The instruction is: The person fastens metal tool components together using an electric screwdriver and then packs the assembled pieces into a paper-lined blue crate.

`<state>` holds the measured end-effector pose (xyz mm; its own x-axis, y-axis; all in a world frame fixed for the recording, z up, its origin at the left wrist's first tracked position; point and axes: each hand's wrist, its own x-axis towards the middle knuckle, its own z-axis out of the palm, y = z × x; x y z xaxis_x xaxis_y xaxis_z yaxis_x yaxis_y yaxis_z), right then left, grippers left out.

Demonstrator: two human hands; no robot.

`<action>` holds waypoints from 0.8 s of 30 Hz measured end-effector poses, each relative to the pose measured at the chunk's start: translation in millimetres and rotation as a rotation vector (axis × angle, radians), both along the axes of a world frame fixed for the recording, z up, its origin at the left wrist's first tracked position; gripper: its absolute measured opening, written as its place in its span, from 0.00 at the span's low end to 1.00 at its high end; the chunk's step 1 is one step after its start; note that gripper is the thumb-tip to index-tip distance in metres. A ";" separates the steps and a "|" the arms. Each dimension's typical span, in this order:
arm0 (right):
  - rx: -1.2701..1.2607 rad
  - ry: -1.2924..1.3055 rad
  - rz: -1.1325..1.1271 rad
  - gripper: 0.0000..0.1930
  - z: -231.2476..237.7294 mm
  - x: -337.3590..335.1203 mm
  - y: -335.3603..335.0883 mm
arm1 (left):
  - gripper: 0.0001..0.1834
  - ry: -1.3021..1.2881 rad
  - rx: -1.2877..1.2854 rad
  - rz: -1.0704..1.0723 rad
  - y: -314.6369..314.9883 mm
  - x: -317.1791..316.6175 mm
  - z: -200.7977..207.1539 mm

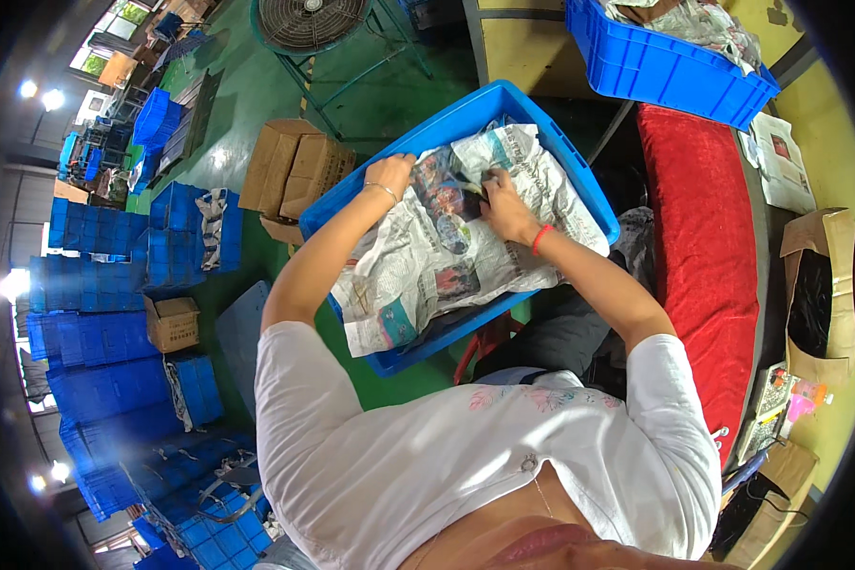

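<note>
In front of me is a blue plastic crate (382, 359), lined with crumpled sheets of newspaper (418, 261) that spill over its near side. My left hand (389, 177) is at the crate's left part, its fingers curled on the newspaper's edge. Over the middle of the paper, my right hand (505, 204) has its fingers bent and drawn together at a dark patch. What lies between those fingers is too small and shaded to tell. Whether anything lies under the newspaper is hidden.
A red cloth-covered surface (698, 275) runs along my right. Beyond it, another blue crate (674, 85) holds crumpled newspaper. An open cardboard box (299, 171) sits left of my crate, with stacked blue crates (104, 332) farther left. A large fan (312, 24) stands ahead.
</note>
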<state>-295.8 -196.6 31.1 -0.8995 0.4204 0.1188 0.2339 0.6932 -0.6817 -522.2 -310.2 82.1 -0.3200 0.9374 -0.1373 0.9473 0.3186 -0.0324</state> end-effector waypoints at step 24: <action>0.201 -0.080 -0.339 0.27 10.8 -28.3 -25.6 | 0.41 0.115 0.056 0.141 -120.5 14.8 -34.5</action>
